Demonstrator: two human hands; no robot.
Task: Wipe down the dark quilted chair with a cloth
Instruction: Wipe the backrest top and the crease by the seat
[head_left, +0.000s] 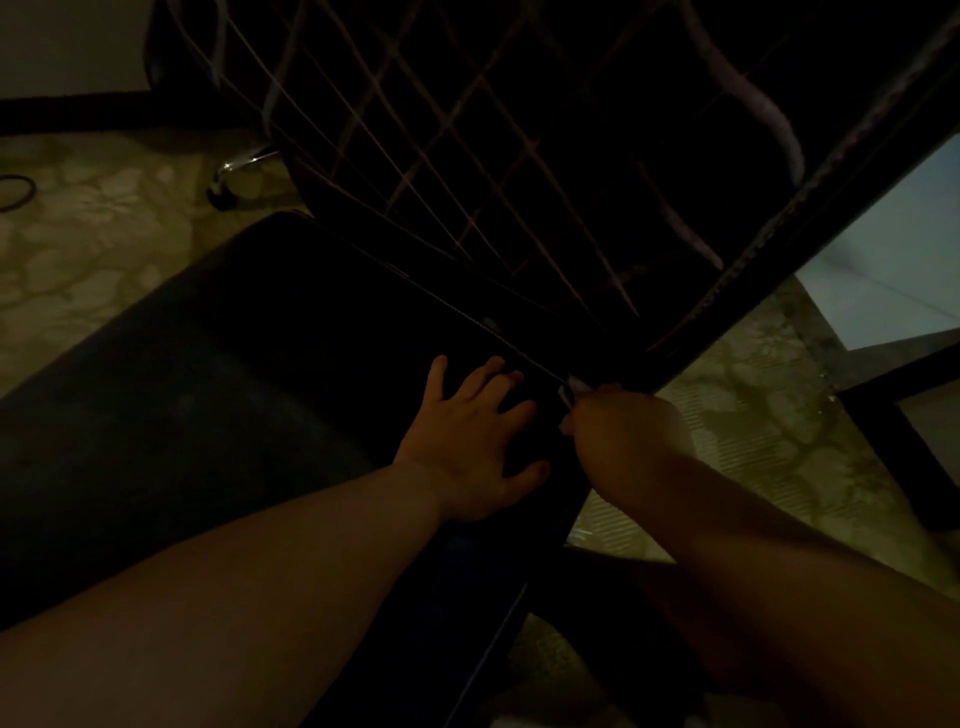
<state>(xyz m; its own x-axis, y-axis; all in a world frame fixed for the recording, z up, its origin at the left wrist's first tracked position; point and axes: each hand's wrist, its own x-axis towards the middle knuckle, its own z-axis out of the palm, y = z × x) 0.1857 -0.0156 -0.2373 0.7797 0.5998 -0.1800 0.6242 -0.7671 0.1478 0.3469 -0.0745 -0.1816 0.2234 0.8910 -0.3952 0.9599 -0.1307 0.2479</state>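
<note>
We see our left hand (470, 441) spread flat on the chair's seat (218, 395) at lower centre; just right, our right hand (626, 434) grips the cloth (571, 391) at the quilted backrest (493, 171) seam. Wiping looks underway, progress unclear.

We see the dark quilted chair (519, 171) from above in very dim light. Its backrest fills the upper middle of the view, black, crossed by pale stitched lines that form a diamond grid, with a lighter piped edge curving down its right side. The seat (218, 374) spreads to the lower left, a plain dark cushion with a thin seam line along the join with the backrest. A chrome leg with a castor (223, 195) shows at the upper left, standing on the floor. The cloth (571, 391) shows only as a small pale scrap at the seam where seat meets backrest; its shape we cannot tell.
</note>
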